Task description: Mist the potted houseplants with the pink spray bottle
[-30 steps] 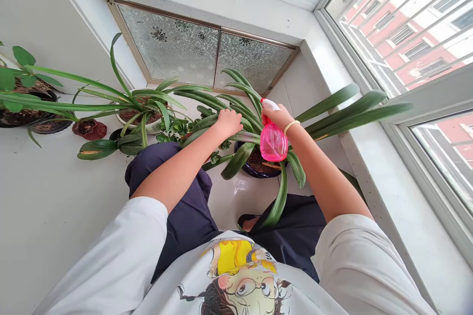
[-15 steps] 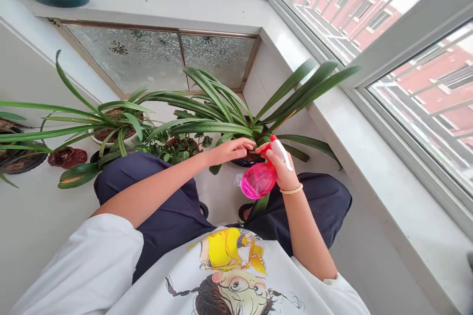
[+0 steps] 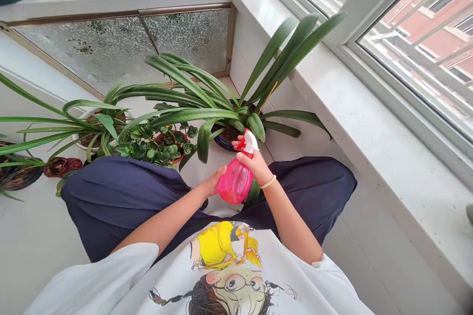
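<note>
A pink spray bottle (image 3: 235, 182) with a white and red trigger head is in front of my chest, above my lap. My right hand (image 3: 254, 164) is wrapped round its neck, just under the trigger. My left hand (image 3: 211, 184) touches the bottle's round body from the left; its fingers are mostly hidden behind the bottle. Just beyond the bottle stands a large potted plant (image 3: 207, 103) with long strap leaves in a dark blue pot (image 3: 221, 141).
More potted plants (image 3: 94, 125) line the white floor to the left, with a small leafy one (image 3: 162, 145) in the middle. A frosted glass panel (image 3: 121, 44) stands behind them. A white window sill (image 3: 369, 147) and window run along the right. My dark trousers (image 3: 121, 197) fill the foreground.
Both hands pulled back from the plant's leaves toward my body. The left hand left the leaves and came onto the bottle's side. The view swung right.
</note>
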The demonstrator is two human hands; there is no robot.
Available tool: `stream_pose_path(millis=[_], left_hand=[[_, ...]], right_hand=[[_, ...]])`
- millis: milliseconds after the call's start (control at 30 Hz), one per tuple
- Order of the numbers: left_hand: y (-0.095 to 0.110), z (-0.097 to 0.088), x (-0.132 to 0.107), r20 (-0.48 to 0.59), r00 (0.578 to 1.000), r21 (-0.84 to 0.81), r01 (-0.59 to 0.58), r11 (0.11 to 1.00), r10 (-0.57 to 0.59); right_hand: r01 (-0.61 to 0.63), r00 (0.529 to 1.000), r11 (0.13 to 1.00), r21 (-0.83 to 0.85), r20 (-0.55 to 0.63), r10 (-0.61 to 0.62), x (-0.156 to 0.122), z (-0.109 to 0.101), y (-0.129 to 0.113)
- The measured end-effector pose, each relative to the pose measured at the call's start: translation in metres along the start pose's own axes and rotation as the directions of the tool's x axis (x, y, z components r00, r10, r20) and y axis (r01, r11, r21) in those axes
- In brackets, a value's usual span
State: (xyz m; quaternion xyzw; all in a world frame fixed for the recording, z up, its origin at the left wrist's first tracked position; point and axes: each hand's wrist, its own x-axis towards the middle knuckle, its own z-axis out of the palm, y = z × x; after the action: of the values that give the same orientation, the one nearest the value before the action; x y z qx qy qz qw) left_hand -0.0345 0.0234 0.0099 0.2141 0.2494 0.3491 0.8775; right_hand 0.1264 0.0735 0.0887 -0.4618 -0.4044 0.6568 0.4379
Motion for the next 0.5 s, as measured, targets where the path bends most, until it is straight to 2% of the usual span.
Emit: stream_pose_path(millis=[100, 200, 300, 500], left_hand=[[-0.006, -0.001, 0.002, -0.026, 0.999, -0.099, 0.032, 0.995, -0.034], [-0.007, -0.003, 0.007, -0.025, 0.998, -0.107, 0.05, 0.993, -0.053], [-0.011, -0.008, 0.013, -0.074, 0.997, -0.101, 0.029, 0.994, -0.037], [-0.019, -0.021, 0.022, -0.097, 0.992, -0.152, 0.071, 0.986, -0.086]], right_hand=[[-0.07, 0.997, 0.998, 0.002, -0.026, 0.07, 0.002, 0.0, 0.005], [-0.139, 0.987, 0.99, 0.032, -0.077, 0.141, 0.006, 0.0, 0.008], [-0.198, 0.97, 0.978, 0.065, -0.132, 0.205, 0.011, 0.0, 0.013], [-0.166, 0.956, 0.986, 0.009, -0.243, 0.163, 0.023, -0.002, 0.026]])
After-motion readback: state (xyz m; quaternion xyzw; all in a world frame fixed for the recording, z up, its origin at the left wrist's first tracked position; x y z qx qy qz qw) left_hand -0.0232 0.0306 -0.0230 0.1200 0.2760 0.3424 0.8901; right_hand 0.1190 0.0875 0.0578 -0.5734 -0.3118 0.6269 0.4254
